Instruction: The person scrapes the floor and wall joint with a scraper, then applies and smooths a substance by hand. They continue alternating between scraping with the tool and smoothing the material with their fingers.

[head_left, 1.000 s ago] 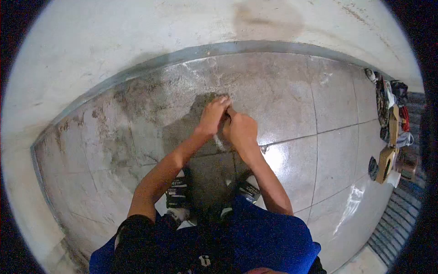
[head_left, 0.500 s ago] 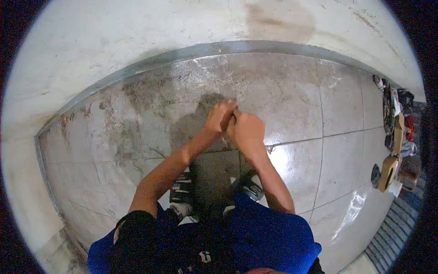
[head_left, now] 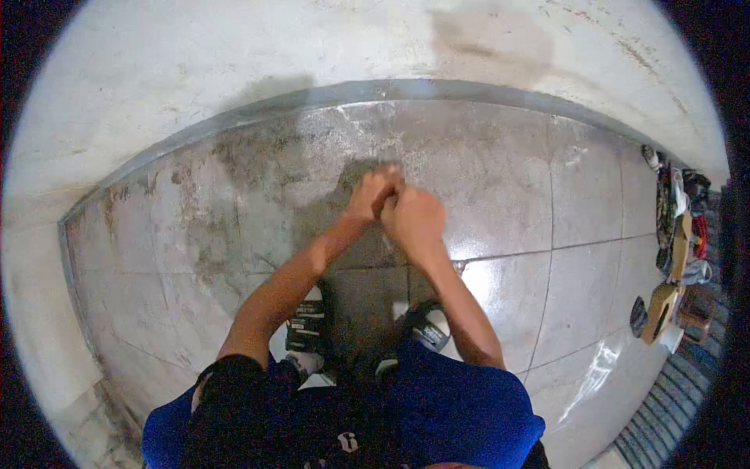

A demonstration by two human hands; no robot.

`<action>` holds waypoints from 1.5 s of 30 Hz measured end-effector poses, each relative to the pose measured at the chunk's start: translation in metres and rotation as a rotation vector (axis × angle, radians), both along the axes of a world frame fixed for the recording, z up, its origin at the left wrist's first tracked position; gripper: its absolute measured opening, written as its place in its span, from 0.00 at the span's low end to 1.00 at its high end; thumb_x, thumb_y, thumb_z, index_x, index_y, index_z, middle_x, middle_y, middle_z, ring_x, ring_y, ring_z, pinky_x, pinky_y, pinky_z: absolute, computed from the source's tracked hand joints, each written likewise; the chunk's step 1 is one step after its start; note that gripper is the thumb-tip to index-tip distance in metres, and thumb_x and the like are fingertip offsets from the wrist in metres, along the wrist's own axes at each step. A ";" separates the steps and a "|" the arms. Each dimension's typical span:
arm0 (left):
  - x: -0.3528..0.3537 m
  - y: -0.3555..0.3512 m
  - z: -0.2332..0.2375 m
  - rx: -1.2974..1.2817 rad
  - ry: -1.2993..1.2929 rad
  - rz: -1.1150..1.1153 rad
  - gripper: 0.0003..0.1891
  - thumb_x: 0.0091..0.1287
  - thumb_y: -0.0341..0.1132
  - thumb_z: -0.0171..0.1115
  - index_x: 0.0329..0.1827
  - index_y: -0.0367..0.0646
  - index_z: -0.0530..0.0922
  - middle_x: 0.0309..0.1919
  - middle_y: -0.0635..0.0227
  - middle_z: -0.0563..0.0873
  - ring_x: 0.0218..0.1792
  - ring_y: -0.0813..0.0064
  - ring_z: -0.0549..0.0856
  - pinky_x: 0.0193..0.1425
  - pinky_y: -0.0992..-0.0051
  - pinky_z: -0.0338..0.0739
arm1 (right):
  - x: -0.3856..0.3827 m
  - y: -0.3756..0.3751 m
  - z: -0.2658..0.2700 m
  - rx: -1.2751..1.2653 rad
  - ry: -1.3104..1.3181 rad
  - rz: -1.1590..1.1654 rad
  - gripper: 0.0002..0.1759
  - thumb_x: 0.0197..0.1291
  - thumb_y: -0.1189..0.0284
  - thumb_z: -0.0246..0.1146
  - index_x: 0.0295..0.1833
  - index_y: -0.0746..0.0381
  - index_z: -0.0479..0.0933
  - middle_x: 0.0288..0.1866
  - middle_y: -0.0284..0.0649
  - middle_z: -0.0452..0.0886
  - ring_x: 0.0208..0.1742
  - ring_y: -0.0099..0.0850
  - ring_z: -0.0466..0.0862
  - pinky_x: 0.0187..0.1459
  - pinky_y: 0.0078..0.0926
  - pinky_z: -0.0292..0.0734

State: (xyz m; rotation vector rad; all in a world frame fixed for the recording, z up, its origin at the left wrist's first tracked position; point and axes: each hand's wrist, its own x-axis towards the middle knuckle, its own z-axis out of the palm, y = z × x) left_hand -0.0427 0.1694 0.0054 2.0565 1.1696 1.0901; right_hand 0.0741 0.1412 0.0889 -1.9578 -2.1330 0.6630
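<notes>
My left hand (head_left: 369, 194) and my right hand (head_left: 418, 222) meet in front of me, above the tiled floor (head_left: 484, 180). Both have curled fingers, and their fingertips touch or nearly touch each other. The left fingertips are blurred. A dark spot shows between the two hands, but whether it is shadow or a small object I cannot make out. Below the hands are my feet in dark and white footwear, the left shoe (head_left: 306, 328) and the right shoe (head_left: 430, 332).
A pale, stained wall (head_left: 359, 39) curves along the far side, with a grey skirting strip (head_left: 437, 90) at its foot. On the right lie a cardboard box (head_left: 662, 313), bags and other clutter. Dark damp-looking stains mark the floor's left part.
The whole view has shifted slightly. My hands stay together at almost the same place, both still curled, with a small blurred movement at the fingertips.
</notes>
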 end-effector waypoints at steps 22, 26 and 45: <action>-0.009 0.071 -0.010 -0.414 0.235 0.074 0.10 0.56 0.31 0.56 0.38 0.36 0.76 0.43 0.50 0.81 0.43 0.52 0.81 0.45 0.62 0.77 | -0.012 0.081 -0.035 0.226 -0.007 0.078 0.11 0.51 0.67 0.57 0.30 0.64 0.80 0.22 0.50 0.80 0.25 0.46 0.83 0.28 0.40 0.78; -0.010 0.090 -0.002 -0.035 0.385 0.052 0.14 0.50 0.22 0.57 0.42 0.38 0.77 0.42 0.50 0.81 0.41 0.52 0.82 0.47 0.61 0.77 | -0.006 0.074 -0.027 0.253 0.052 0.005 0.09 0.54 0.68 0.57 0.31 0.61 0.80 0.25 0.52 0.80 0.25 0.48 0.81 0.28 0.44 0.76; -0.018 0.086 -0.001 -0.104 0.040 0.069 0.11 0.50 0.36 0.61 0.33 0.40 0.77 0.29 0.53 0.80 0.33 0.48 0.77 0.38 0.58 0.70 | -0.012 0.088 -0.011 0.261 0.005 0.030 0.10 0.48 0.68 0.60 0.28 0.63 0.80 0.25 0.50 0.81 0.27 0.44 0.84 0.31 0.40 0.79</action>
